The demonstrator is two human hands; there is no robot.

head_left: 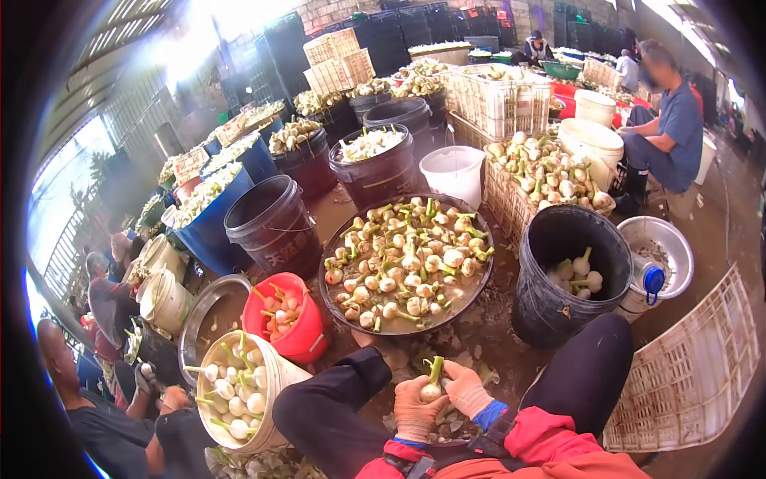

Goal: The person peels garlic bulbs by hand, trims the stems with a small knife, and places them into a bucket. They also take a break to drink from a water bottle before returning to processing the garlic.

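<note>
Above my lap I have a garlic bulb with a short green stem pointing up. My left hand, in an orange glove, is wrapped round its lower left side. The gloved fingers of my right hand are closed against the bulb's right side, near the stem. Just beyond my hands stands a wide dark tub with many garlic bulbs in muddy water. Peeled white bulbs fill a white bucket to the left. A red bucket behind it holds orange-tinted bulbs.
A black bucket with a few bulbs stands beyond my right knee. An overturned plastic crate lies at the right. Co-workers sit at the left and right. More buckets and a heaped crate stand ahead.
</note>
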